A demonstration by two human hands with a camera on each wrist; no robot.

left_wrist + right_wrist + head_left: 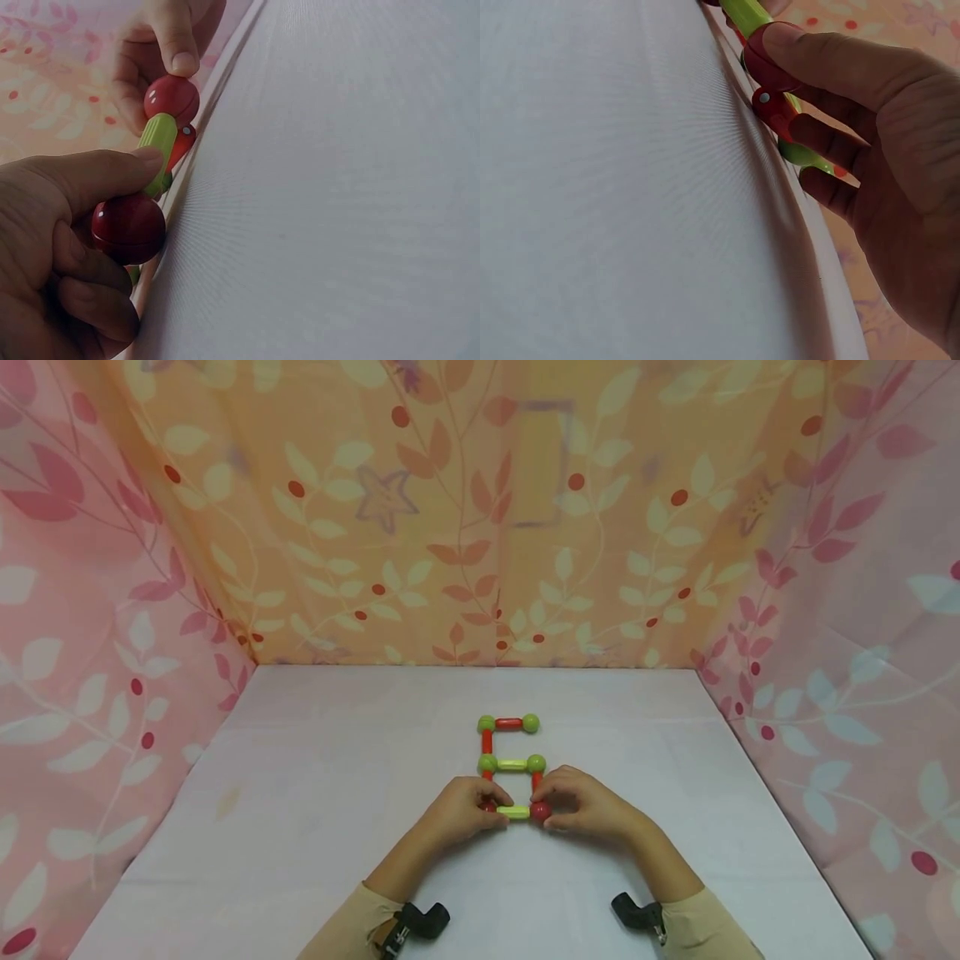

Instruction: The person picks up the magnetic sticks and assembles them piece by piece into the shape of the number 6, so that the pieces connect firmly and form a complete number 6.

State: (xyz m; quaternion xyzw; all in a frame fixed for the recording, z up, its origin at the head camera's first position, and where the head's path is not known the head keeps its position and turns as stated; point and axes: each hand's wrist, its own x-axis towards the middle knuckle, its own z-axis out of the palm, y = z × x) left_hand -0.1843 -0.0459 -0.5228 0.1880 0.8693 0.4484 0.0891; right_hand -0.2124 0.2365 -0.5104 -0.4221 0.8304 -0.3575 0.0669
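Toy rods and balls are joined on the table into a figure like a 6. Red rods (487, 742) and yellow-green rods (513, 766) link green balls (536, 764) in its upper part. Along the near side, a yellow-green rod (513, 812) runs between two red balls. My left hand (463, 810) grips the left red ball (129, 229), its thumb lying over the rod's end and its fingers curled below. The right red ball (540, 811) is pinched by my right hand (588, 804), the thumb pressing on it. Fingers partly hide the two red side rods.
A white-covered table (300, 735) spreads around the figure. Patterned cloth walls, an orange one (480, 568) at the back and pink ones (67, 693) at the sides, enclose it. Black wrist devices (423, 921) sit at both sleeve cuffs.
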